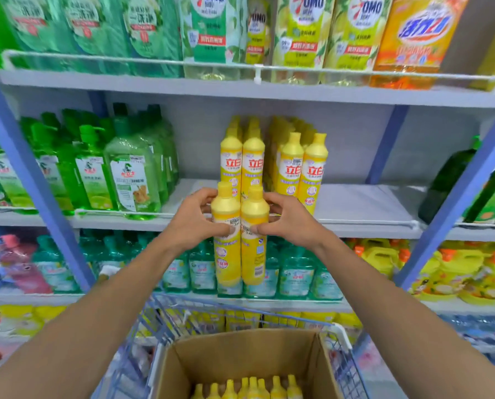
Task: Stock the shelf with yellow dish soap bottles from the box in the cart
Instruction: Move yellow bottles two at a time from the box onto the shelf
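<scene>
Grip is closed on both sides: the left hand (pixel 194 223) wraps one yellow bottle (pixel 226 254), the right hand (pixel 289 223) a second bottle (pixel 253 254), both upright and touching, high above the box (pixel 240 358). More yellow bottles (pixel 252 387) stand inside the box in the cart (pixel 165 321), others on the shelf (pixel 355 203) beyond the box.

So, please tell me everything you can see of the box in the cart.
The box is plain brown cardboard, open on top. It sits upright inside the blue wire cart, low in the middle of the view. Yellow bottles stand in it, only their caps and shoulders showing; its far inner wall is bare. As far as shown, nothing else touches it.
</scene>
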